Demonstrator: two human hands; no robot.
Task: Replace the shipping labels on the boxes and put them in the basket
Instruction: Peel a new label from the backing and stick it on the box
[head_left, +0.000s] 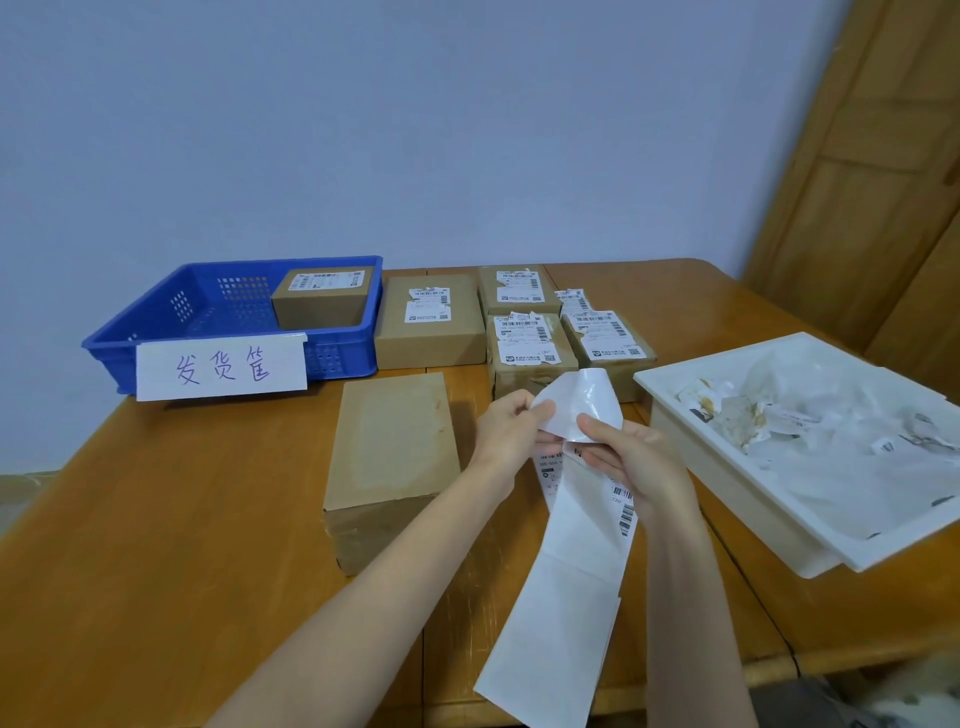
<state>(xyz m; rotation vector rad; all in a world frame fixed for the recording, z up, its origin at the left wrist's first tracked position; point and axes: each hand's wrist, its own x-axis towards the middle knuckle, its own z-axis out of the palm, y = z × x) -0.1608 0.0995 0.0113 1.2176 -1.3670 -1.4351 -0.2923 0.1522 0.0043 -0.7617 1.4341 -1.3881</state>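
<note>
My left hand (511, 431) and my right hand (641, 462) both pinch a strip of white shipping labels (566, 582) that hangs down over the table; its top sheet (582, 402) curls upward between my fingers. Just left of my hands lies a bare brown box (392, 462) with no label on its top. A blue basket (228, 317) at the back left holds one labelled box (324, 296). Behind my hands stand several brown boxes with torn old labels (527, 348).
A white tray (727, 467) full of torn label scraps sits at the right. A paper sign with handwriting (221, 371) is fixed to the basket's front. The wooden table (156, 545) ends near the wall; a wooden door (872, 182) stands at the right.
</note>
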